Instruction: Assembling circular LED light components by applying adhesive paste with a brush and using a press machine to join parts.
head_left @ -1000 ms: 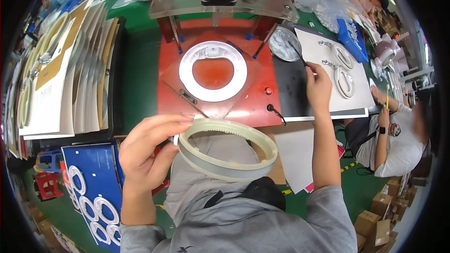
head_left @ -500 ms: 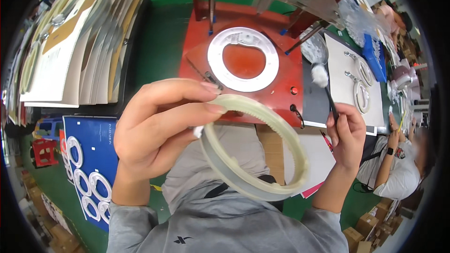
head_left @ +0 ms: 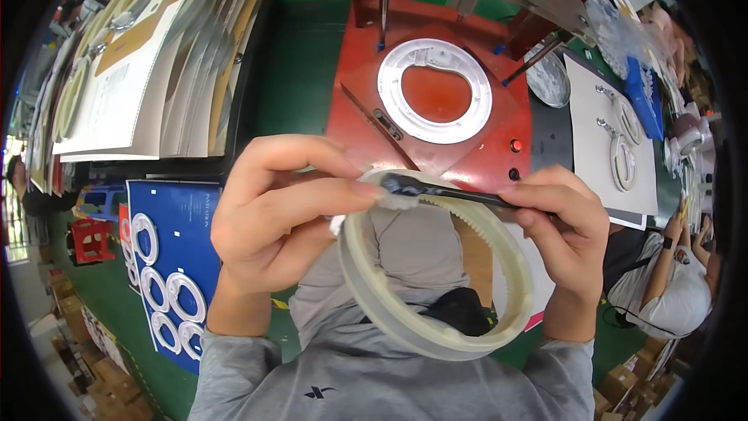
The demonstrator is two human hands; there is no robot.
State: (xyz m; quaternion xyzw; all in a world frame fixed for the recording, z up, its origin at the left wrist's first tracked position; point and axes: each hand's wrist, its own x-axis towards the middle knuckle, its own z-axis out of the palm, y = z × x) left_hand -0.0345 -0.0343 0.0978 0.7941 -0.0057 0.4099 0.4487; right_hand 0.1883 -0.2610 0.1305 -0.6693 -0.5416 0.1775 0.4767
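My left hand pinches the upper left rim of a cream plastic ring with fine teeth along its inner wall. A small white piece shows at the ring's edge by those fingers. Between the thumb and fingers of my right hand is a black brush, lying nearly level across the ring's top. Its tip, coated with white grease, is at the inner rim beside my left fingertips. Beyond the ring, a white flat ring plate lies on the red base of a press.
A shallow bowl with white residue stands right of the press, near a board with ring parts. Stacked folders rise at left, above a blue panel with white rings. A co-worker sits at far right.
My right hand has brought the brush from beside the bowl leftward and down to the ring's rim. The left hand still holds the ring. The view has shifted slightly.
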